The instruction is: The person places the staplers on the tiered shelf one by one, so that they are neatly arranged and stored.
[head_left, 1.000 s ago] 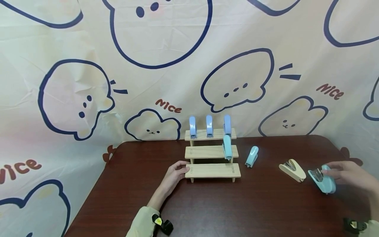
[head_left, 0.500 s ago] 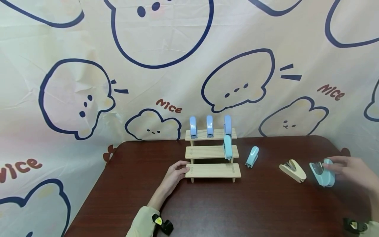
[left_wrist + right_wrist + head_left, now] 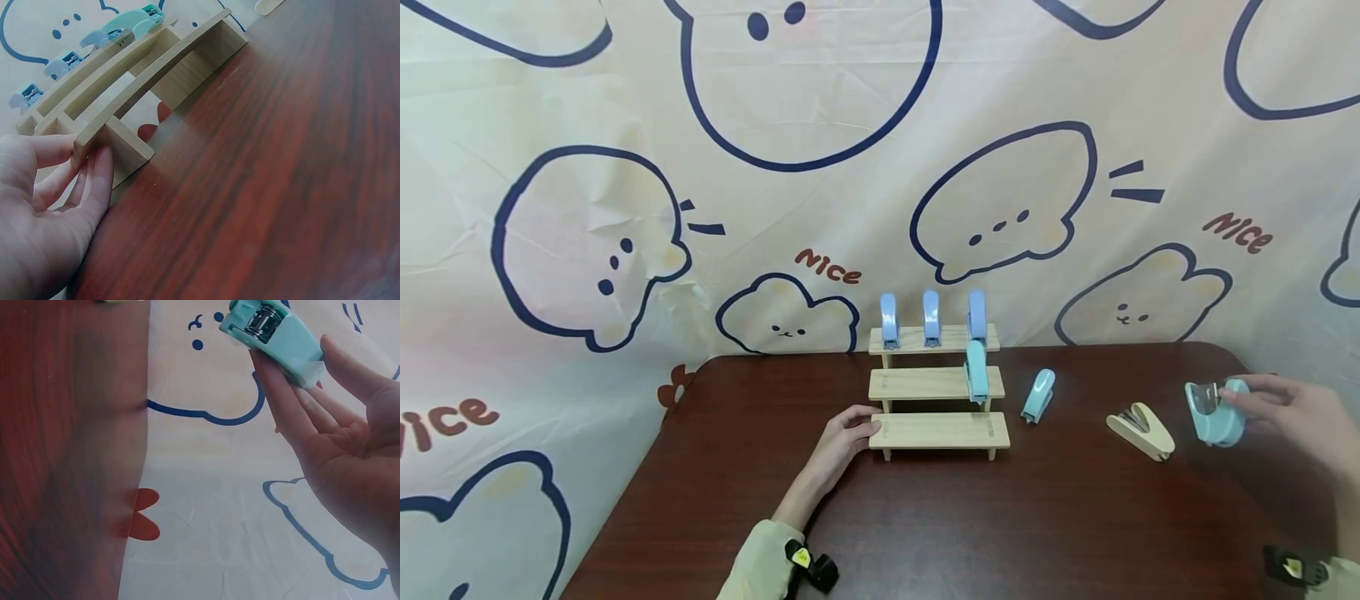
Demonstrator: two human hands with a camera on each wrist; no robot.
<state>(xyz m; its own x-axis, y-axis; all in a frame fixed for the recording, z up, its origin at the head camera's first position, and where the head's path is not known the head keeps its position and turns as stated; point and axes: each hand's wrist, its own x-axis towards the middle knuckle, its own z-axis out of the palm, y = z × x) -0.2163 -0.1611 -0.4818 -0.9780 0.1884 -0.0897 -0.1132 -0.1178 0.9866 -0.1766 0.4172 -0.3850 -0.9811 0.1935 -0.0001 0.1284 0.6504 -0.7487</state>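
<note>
My left hand (image 3: 842, 442) pinches the left end of the lowest step of a three-tier wooden rack (image 3: 940, 431); in the left wrist view the thumb and fingers (image 3: 100, 181) lie on either side of the board's end. Three periwinkle staplers (image 3: 932, 319) stand on the top step, and a turquoise stapler (image 3: 977, 372) stands at the right of the middle step. Over the table's right side, my right hand (image 3: 1292, 412) holds another turquoise stapler (image 3: 1223, 423) by its back end between thumb and fingers. Its metal spring part faces the right wrist camera.
A turquoise stapler (image 3: 1038, 397) lies on the brown table (image 3: 1075, 517) just right of the rack. Farther right lies a cream stapler (image 3: 1141, 432), close to the right hand. A patterned cloth (image 3: 865, 208) hangs behind the table.
My right hand has carried the turquoise stapler up and away toward the back of the table, turning it slightly. The left hand has stayed on the rack.
</note>
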